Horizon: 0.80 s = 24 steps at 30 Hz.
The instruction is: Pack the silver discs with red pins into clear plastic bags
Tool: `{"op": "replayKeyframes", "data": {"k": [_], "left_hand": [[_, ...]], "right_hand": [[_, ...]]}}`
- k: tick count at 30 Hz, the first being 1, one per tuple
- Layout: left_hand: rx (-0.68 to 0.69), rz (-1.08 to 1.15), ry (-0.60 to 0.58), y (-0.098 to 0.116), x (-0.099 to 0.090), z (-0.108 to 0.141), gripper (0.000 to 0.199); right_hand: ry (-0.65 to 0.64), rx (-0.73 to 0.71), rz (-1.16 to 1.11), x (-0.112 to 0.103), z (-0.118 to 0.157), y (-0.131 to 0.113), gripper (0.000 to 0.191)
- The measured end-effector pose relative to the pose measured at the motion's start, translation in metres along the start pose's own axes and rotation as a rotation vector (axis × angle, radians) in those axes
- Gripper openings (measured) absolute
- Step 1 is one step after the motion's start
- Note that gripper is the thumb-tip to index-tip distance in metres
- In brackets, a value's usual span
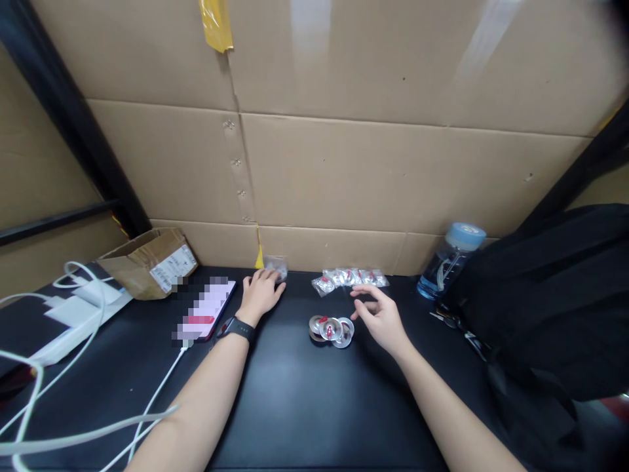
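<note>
My left hand (261, 296), with a dark watch on its wrist, lies palm down near the back of the black table. Its fingers are spread and touch a small pile of clear plastic bags (278, 265) by the cardboard wall. Over the table's right half is my right hand (381, 321), thumb and fingers curved but apart, nothing between them. Beside it rests a small heap of round silver metal discs with red parts (331, 329). Just behind that hand, a row of clear packets holding similar silver and red pieces (348, 278) lies along the wall.
To the left are a phone (211, 308) on a white cable, an open cardboard box (157, 265) and a white power strip (81, 314) with loose cables. A blue-lidded water bottle (449, 262) and a black bag (550, 301) stand at the right. Cardboard (324, 177) closes the back.
</note>
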State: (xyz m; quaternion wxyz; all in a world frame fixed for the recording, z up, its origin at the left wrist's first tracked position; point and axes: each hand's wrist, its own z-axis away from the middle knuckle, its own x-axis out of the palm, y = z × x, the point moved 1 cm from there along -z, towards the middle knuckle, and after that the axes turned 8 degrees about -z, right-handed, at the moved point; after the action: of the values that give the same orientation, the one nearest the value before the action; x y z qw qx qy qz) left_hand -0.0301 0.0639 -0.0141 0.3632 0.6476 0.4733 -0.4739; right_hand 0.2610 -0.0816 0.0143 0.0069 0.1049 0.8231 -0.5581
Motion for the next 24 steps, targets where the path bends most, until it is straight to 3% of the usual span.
{"op": "replayKeyframes", "data": {"k": [6,16,21,24], "left_hand": [[0.011,0.021,-0.08,0.001,0.004,-0.002,0.047],[0.051,-0.044,0.034,0.017,-0.007,0.002,0.043],[-0.038,0.003,0.095,0.045,-0.017,0.012,0.034],[0.14,0.134,0.099,0.073,-0.019,0.016,0.036]], "right_hand": [[-0.058,-0.006,0.041,0.004,0.001,-0.006,0.021],[-0.081,-0.067,0.099,0.002,0.001,-0.007,0.011],[-0.092,-0.075,0.075,0.004,0.001,-0.006,0.01],[-0.096,-0.07,0.059,0.005,0.002,-0.005,0.01]]}}
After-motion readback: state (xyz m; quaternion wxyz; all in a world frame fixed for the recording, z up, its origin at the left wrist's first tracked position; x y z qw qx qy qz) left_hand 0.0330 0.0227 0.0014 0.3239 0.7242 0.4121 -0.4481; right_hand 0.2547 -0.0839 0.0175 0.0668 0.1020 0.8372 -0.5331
